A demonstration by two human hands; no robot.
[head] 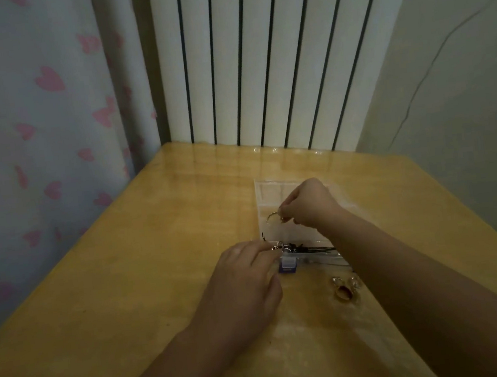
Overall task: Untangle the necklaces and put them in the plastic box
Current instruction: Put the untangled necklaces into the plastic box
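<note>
I see the right hand pinching a necklace over the plastic box; left hand fingers pinch the tangle on the surface.

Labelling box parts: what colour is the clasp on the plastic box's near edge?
Blue to purple under a clear tab, on the clasp of the plastic box; head view only.
</note>
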